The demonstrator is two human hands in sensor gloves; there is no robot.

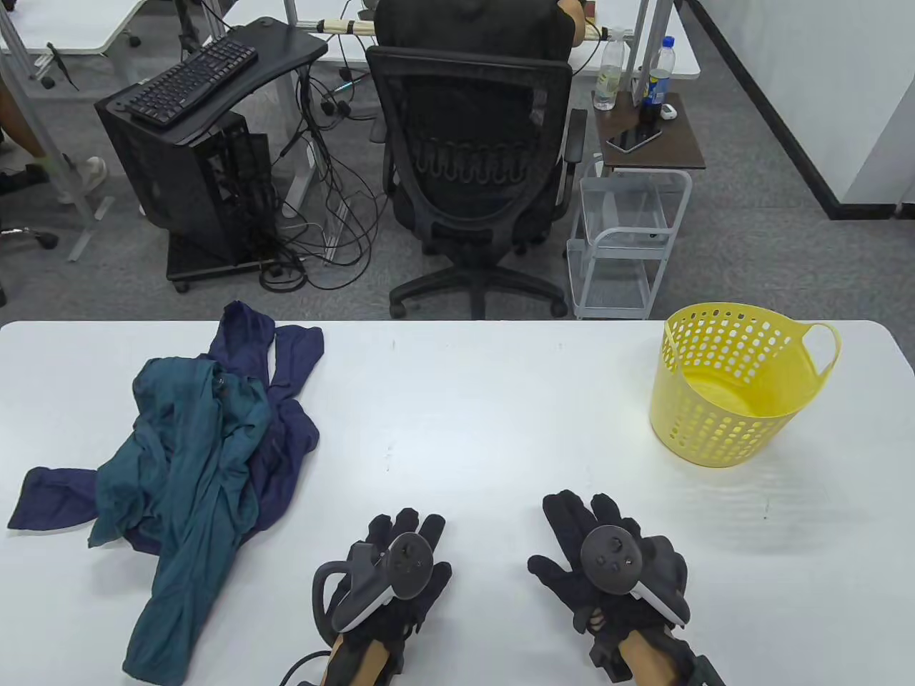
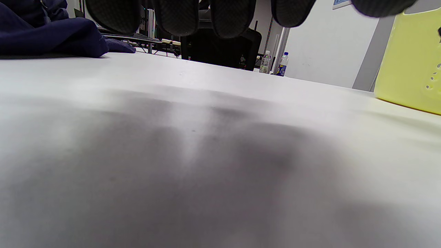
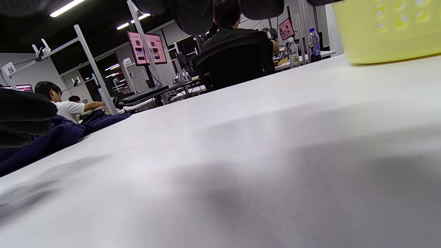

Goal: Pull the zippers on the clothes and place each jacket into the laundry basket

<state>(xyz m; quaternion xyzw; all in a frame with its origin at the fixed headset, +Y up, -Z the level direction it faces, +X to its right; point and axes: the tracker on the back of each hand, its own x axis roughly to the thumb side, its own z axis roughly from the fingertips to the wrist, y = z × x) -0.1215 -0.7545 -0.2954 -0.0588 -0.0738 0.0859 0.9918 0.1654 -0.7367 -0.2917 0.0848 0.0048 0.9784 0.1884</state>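
Observation:
Two jackets lie crumpled in a pile at the table's left: a teal jacket on top of a navy jacket. The navy jacket also shows at the left wrist view's top left, and the navy jacket at the right wrist view's left. A yellow perforated laundry basket stands upright and empty at the right. My left hand and right hand rest flat near the front edge, fingers relaxed, holding nothing. Both are apart from the jackets and the basket.
The white table lies bare between the pile and the basket. Beyond its far edge are an office chair with a seated person, a small white cart, bottles and a computer stand.

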